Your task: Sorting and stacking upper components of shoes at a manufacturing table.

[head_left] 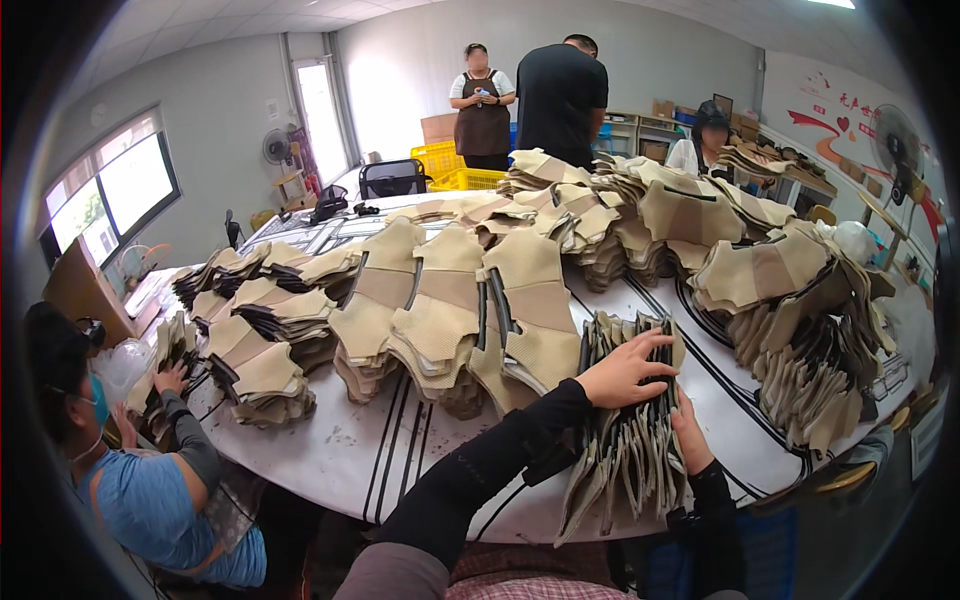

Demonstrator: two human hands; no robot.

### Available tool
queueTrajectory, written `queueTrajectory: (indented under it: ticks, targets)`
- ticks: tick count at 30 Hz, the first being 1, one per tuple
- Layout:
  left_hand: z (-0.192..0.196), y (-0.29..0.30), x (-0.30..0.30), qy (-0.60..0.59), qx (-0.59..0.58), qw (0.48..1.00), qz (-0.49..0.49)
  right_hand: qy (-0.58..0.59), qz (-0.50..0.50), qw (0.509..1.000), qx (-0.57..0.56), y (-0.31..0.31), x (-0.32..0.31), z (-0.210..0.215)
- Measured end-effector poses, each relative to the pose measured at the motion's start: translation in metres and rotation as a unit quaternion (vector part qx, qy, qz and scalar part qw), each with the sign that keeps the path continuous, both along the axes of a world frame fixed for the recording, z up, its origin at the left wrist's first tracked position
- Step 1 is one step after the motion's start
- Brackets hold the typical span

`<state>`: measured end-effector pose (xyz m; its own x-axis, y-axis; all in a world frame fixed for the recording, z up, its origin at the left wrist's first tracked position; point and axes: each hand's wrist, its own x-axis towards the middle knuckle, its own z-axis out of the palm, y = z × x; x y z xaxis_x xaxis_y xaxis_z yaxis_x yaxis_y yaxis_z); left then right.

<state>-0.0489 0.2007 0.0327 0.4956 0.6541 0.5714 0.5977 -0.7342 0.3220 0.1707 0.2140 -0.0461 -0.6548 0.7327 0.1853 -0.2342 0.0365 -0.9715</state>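
In front of me, a thick bundle of beige padded fabric pieces with dark trim stands on edge, fanned out toward the table's near side. My left hand lies across the top of this bundle, its fingers stretched out and apart. Against the bundle's right side, my right hand grips the pieces, with some of its fingers hidden. Left of my hands, tall stacks of similar shaped pieces lie flat. To the right, a large heap of pieces spills down over its near side.
A white table with black lines bears several more stacks. At left, a co-worker in blue handles pieces. Across the table sits another person; two people stand behind, near yellow crates. A fan stands at right.
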Motion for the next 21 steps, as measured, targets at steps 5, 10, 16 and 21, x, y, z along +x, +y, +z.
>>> queueTrajectory:
  ticks: [5,10,16,21]
  targets:
    - [0.005,-0.004,-0.005,0.016,-0.060,0.998,-0.011,-0.012,-0.026,0.999,0.025,-0.001,-0.003,0.000]
    - [0.010,-0.009,-0.006,-0.060,0.009,0.992,0.108,-0.059,-0.028,0.996,0.052,-0.004,-0.006,0.010]
    - [0.001,-0.040,-0.031,-0.227,0.024,0.943,0.243,-0.038,-0.026,0.998,0.039,-0.009,-0.003,0.007]
    - [-0.036,-0.098,-0.010,-0.346,-0.046,0.913,0.209,-0.025,-0.062,0.995,0.071,-0.018,0.003,0.011]
